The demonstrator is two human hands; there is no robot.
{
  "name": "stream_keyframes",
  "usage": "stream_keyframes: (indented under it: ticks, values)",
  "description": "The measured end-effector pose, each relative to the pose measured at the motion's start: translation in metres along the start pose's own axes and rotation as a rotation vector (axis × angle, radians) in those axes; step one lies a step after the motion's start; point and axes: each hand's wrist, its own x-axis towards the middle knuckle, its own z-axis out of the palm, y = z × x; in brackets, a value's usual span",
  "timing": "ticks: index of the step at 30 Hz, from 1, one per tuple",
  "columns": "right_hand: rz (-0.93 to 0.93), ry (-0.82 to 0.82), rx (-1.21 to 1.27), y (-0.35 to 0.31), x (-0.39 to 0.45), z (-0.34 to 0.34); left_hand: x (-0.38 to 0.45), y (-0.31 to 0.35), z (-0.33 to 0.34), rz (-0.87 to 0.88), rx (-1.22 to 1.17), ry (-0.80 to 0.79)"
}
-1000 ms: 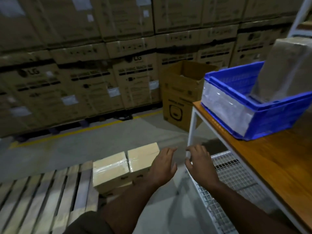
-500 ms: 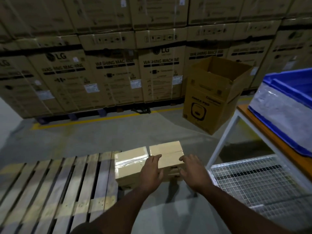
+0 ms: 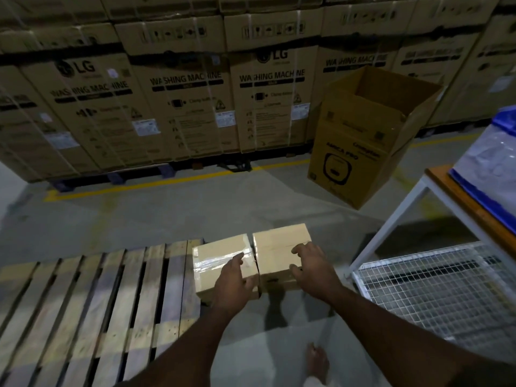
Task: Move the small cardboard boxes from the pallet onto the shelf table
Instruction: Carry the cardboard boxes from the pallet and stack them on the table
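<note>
At lower centre, 2 small cardboard boxes [image 3: 252,261] sit at the pallet [image 3: 92,308] edge. The left hand [image 3: 233,286] and right hand [image 3: 314,270] are laid on them, fingers [image 3: 300,250] loosely spread, nothing gripped. A box could be tipped floorward by off-centre lifting.

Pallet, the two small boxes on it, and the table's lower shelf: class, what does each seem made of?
Pallet: bare, unfinished wood, going by its grainy slats. Small boxes: matte brown cardboard; glossy strips suggest clear tape. Lower shelf: white wire mesh, probably painted metal.

Dim, soft-focus wide-angle view, bowed edges
</note>
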Motion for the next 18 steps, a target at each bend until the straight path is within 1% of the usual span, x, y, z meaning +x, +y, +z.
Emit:
stream_keyframes:
  ticks: [4, 9, 18]
  values:
    - [0.024, -0.018, 0.004, 0.026, 0.043, 0.001, 0.038, 0.005, 0.021, -0.048, 0.012, -0.055]
    - [0.062, -0.036, 0.037, 0.079, 0.106, 0.007, 0.1, 0.027, 0.064, -0.136, -0.022, -0.103]
    - [0.148, -0.146, 0.037, 0.165, 0.216, 0.041, 0.201, 0.03, 0.146, -0.365, -0.101, -0.117]
